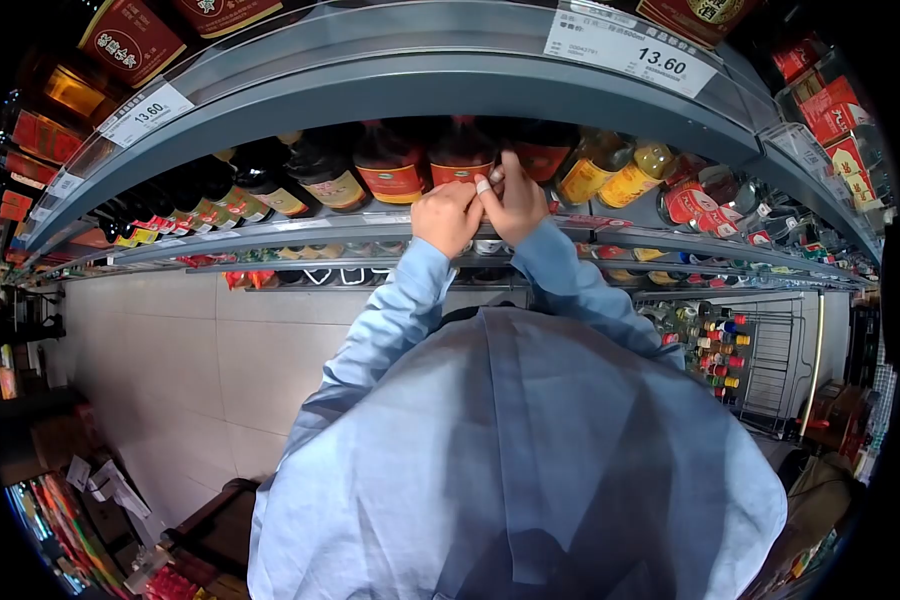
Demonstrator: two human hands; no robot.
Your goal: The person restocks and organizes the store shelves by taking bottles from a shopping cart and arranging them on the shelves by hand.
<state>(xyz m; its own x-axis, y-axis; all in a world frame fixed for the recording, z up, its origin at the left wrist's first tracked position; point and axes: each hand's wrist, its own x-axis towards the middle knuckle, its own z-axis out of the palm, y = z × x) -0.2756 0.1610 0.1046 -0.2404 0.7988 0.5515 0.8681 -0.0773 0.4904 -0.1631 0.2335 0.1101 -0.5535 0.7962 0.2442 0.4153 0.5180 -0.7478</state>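
Both hands meet at the front edge of a bottle shelf, in the middle of the head view. My left hand (446, 217) has its fingers curled together against the front of a dark bottle with a red label (462, 168). My right hand (513, 201) touches it from the right, fingers bent and partly raised, with a pale wrap on one finger. Whether anything small sits between the fingers cannot be made out. Another red-labelled bottle (390, 178) stands just left of the hands, and a yellow-labelled bottle (583, 180) stands to the right.
A shelf board (420, 92) with price tags (630, 52) arches above the hands. Dark bottles (270, 190) line the left and clear red-labelled bottles (695, 205) the right. A wire cart (775, 350) with several bottles stands at the lower right, tiled floor (250, 370) at the lower left.
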